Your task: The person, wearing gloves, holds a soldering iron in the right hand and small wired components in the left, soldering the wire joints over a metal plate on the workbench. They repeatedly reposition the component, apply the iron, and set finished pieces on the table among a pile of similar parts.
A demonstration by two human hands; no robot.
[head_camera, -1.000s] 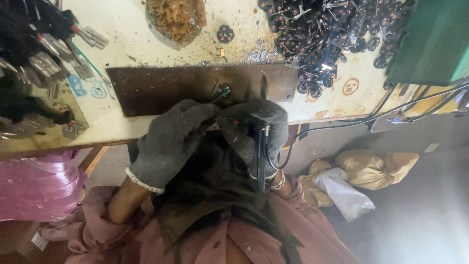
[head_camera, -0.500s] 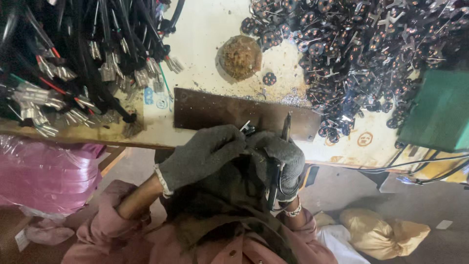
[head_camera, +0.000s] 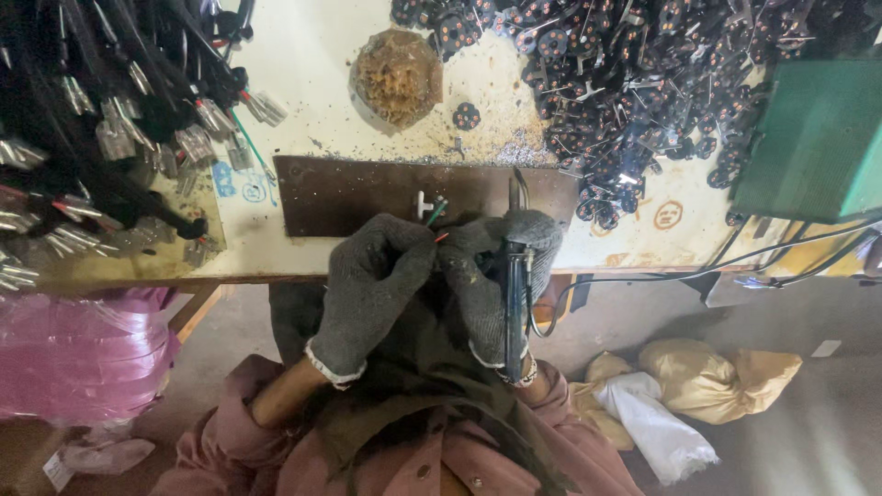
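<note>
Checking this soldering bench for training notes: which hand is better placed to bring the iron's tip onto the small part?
Right. The right hand already grips the soldering iron, while the left hand pinches the wires.

My one head camera looks steeply down, close over both gloved hands at the workbench edge.

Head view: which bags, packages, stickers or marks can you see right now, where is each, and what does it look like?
Pink plastic bag: under the bench at left, bulging, translucent.
Tan sacks: floor at right, lumpy, beside a white bag.
Blue marks: bench top left of the brown plate, small, roundish.
Orange round mark: bench edge at right.
Green box: far right, plain.
No screens.
</note>
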